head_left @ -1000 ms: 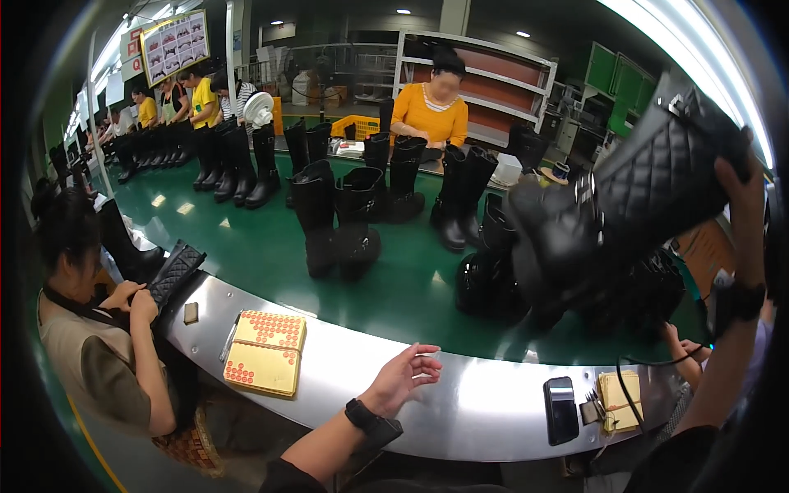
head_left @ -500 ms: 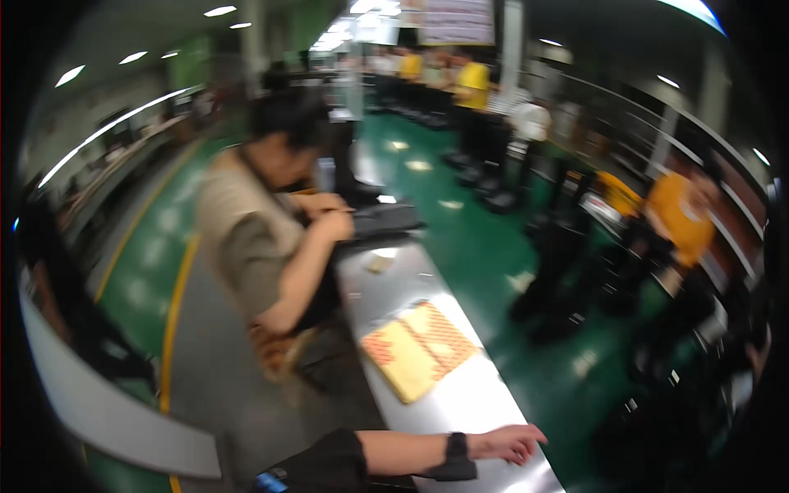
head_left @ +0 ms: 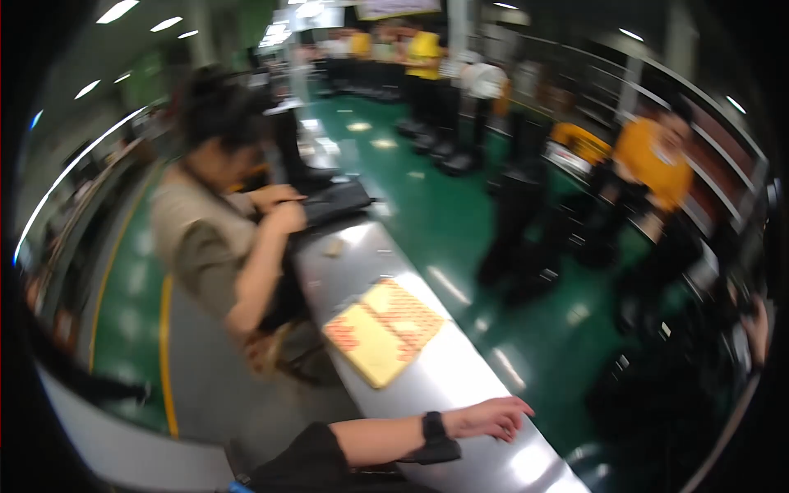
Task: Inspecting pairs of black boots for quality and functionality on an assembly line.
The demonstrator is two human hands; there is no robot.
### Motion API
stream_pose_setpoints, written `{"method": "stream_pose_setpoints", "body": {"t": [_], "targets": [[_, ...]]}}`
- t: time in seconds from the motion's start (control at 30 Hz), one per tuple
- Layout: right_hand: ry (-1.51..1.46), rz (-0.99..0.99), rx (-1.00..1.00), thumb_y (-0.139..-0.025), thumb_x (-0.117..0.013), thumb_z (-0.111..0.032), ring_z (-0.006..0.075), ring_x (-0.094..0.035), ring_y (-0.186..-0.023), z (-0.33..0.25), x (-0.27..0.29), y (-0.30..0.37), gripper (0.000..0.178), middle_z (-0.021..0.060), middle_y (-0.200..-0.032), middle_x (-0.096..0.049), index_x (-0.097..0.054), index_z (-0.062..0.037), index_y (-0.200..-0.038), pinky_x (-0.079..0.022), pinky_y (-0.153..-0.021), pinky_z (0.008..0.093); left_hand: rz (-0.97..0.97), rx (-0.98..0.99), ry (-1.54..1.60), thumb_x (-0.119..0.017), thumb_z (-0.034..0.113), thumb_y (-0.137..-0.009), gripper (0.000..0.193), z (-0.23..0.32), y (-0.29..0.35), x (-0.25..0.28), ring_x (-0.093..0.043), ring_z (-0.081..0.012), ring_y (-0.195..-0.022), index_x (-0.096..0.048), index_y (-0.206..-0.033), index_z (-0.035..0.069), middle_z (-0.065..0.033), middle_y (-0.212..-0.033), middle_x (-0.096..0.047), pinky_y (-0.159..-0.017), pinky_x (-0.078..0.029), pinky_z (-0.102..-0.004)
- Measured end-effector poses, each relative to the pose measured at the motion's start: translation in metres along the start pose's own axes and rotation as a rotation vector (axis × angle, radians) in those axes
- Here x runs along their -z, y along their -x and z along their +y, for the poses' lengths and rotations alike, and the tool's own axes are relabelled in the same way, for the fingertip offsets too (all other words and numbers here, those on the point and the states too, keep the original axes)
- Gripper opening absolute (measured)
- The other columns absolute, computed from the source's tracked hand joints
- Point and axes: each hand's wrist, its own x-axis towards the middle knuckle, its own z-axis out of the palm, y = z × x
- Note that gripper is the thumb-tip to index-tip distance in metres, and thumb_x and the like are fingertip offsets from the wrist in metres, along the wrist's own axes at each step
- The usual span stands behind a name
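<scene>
My left hand (head_left: 491, 419) reaches in from the lower edge, its forearm in a black sleeve and a dark band round the wrist. It is held over the right edge of a long shiny metal table (head_left: 394, 398). Its fingers are loosely stretched, slightly blurred, with nothing visible in them. Farther up the table, apart from the hand, lies a flat yellow packet (head_left: 370, 345) with red print and a red-patterned half. My right hand cannot be made out.
A co-worker (head_left: 209, 222) sits left of the table, both hands at a dark item (head_left: 337, 201). Tall black boot-like shapes (head_left: 518, 222) stand on the green floor at right. A person in yellow (head_left: 657, 160) is beyond them. At the right rim shows another hand (head_left: 758, 329), its owner unclear.
The view has swung, so the table, packet and co-worker sit farther left and higher. My left hand stays stretched over the table's right edge.
</scene>
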Motion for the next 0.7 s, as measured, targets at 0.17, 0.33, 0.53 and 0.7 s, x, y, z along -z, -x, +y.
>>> {"method": "stream_pose_setpoints", "body": {"t": [0.17,0.33,0.53,0.7], "targets": [[-0.140,0.127,0.278,-0.085,-0.070,-0.020,0.0102,-0.061,-0.085,-0.130,0.098,0.061,0.029,0.0039,-0.096,-0.066,-0.063,-0.0047,-0.108,-0.049,-0.073,0.0270,0.104,0.032,-0.031,-0.050,0.018,-0.098,0.031,0.011,0.003,-0.007,-0.062,-0.0234,-0.088,-0.049,-0.123,-0.001,-0.0113,-0.094,-0.061,-0.083,-0.052,-0.0414],[-0.100,-0.208,0.197,-0.080,-0.075,-0.041,0.0242,-0.062,-0.099,-0.277,0.113,0.152,0.058,0.0153,-0.107,-0.063,-0.055,-0.0171,-0.129,-0.051,-0.083,0.0355,0.100,-0.006,-0.069,-0.046,0.019,-0.100,0.029,0.011,0.003,-0.013,-0.062,-0.0219,-0.086,-0.050,-0.120,-0.001,-0.0120,-0.094,-0.062,-0.083,-0.054,-0.0396],[0.125,-0.543,0.006,-0.082,-0.065,-0.059,0.0351,-0.064,-0.098,-0.321,0.030,0.157,0.078,0.0250,-0.116,-0.060,-0.037,-0.0217,-0.145,-0.051,-0.088,0.0402,0.078,-0.039,-0.027,-0.045,0.019,-0.100,0.030,0.009,0.003,-0.005,-0.063,-0.0224,-0.085,-0.049,-0.122,-0.001,-0.0120,-0.094,-0.062,-0.082,-0.054,-0.0421],[-0.058,-0.402,-0.072,-0.082,-0.067,-0.055,0.0307,-0.069,-0.074,-0.321,-0.011,0.142,0.061,0.0210,-0.098,-0.068,-0.063,-0.0052,-0.118,-0.055,-0.071,0.0371,0.010,-0.036,-0.031,-0.046,0.022,-0.101,0.033,0.008,0.001,0.002,-0.064,-0.0248,-0.087,-0.048,-0.124,-0.001,-0.0127,-0.096,-0.063,-0.083,-0.053,-0.0419]]}}
